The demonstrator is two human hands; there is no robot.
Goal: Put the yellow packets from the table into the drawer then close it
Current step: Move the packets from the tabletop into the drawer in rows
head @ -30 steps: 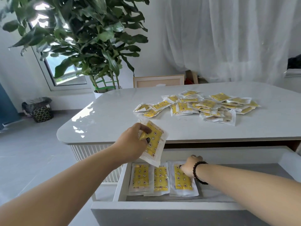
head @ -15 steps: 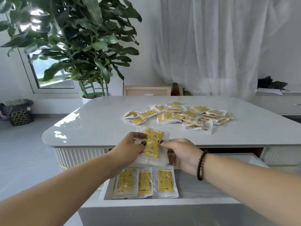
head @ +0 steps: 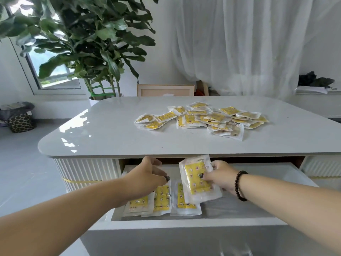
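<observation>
A pile of several yellow packets (head: 212,117) lies on the white table (head: 110,137). Below its front edge the white drawer (head: 184,221) stands pulled out, with three yellow packets (head: 162,197) lying side by side at its left end. My right hand (head: 220,175) pinches another yellow packet (head: 196,179) by its right edge and holds it tilted above the drawer, over the rightmost lying packet. My left hand (head: 147,177) hovers over the drawer's left part with relaxed fingers and holds nothing.
A large potted plant (head: 83,43) stands behind the table's left corner. A wooden frame (head: 166,90) leans behind the table. A dark basket (head: 20,121) sits on the floor at the left. A low cabinet (head: 317,106) is at the right, under a white curtain.
The packet passed from my left hand to my right hand, which lowered it over the drawer. My left hand let go and moved left.
</observation>
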